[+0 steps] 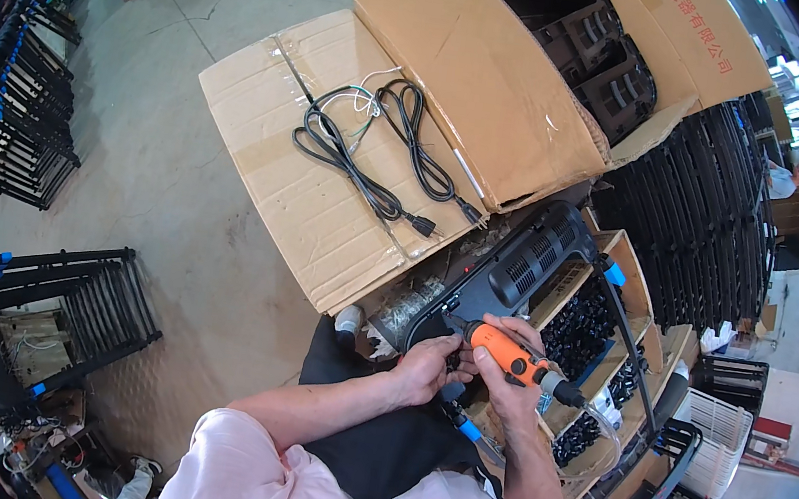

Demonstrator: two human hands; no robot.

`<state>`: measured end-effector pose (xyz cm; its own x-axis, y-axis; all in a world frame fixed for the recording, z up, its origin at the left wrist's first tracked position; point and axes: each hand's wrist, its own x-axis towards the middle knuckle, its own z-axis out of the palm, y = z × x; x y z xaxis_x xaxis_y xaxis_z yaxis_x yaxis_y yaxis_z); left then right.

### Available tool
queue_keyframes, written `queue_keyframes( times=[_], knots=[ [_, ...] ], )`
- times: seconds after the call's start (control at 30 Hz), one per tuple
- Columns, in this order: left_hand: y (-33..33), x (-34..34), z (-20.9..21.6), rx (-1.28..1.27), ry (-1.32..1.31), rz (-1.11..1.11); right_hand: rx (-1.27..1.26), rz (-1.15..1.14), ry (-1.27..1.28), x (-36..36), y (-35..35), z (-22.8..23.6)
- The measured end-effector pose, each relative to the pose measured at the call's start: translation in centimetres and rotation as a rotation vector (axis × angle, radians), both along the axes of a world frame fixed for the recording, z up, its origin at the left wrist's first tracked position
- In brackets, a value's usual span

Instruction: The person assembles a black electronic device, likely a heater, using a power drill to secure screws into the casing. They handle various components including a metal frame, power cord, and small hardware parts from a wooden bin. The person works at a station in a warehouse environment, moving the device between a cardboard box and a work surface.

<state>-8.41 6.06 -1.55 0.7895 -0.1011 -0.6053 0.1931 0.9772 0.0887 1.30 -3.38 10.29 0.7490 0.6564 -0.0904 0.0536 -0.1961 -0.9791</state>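
Right hand (pixel 514 391): is gripping an orange power screwdriver (pixel 507 353), its nose pointing toward the left hand.
Left hand (pixel 426 366): is curling its fingers just beside the screwdriver's nose; whether they are pinching a small part cannot be told.
Black panel (pixel 480 292): is lying tilted beyond the hands, its vented hump facing up; the screwdriver's nose is reaching its near end, contact being unclear.
Wooden bin (pixel 635 264): is standing to the right of the panel, its compartments holding small black parts (pixel 578 332).
Cardboard box (pixel 264 131): is carrying two looped black power cords (pixel 354 175) on its top, left of the panel.
Open carton (pixel 484 69): is standing behind the cords, holding black molded pieces (pixel 614 91).
Black frames (pixel 698 208): are standing stacked beyond the bin, with others lining the floor (pixel 192 212) at far left.
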Motion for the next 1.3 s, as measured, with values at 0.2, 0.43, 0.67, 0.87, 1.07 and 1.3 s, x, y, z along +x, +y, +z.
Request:
queue_keyframes(
  times=[0.2,0.43,0.67,0.87,1.07,1.3],
  knots=[
    [0.1,0.0,-0.3,-0.004,0.019,0.011,-0.156,0.088,-0.119,-0.5,2.0,1.2],
    [0.4,0.0,-1.0,0.039,-0.059,-0.063,-0.182,0.112,-0.147,-0.3,2.6,-0.2],
    [-0.4,0.0,-2.5,0.038,-0.108,-0.047,-0.125,-0.073,-0.108,-1.5,0.1,3.7],
    [0.8,1.4,0.6,0.082,-0.023,-0.174,0.086,-0.569,0.054,-4.8,-11.1,6.2],
    [-4.3,9.0,2.4,0.068,-0.196,-0.327,0.115,-1.096,0.241,-14.5,-19.0,5.2],
    [-9.5,16.2,0.2,0.595,-0.530,-0.590,0.178,-1.442,0.268,-22.7,-23.1,3.5]
  ],
)
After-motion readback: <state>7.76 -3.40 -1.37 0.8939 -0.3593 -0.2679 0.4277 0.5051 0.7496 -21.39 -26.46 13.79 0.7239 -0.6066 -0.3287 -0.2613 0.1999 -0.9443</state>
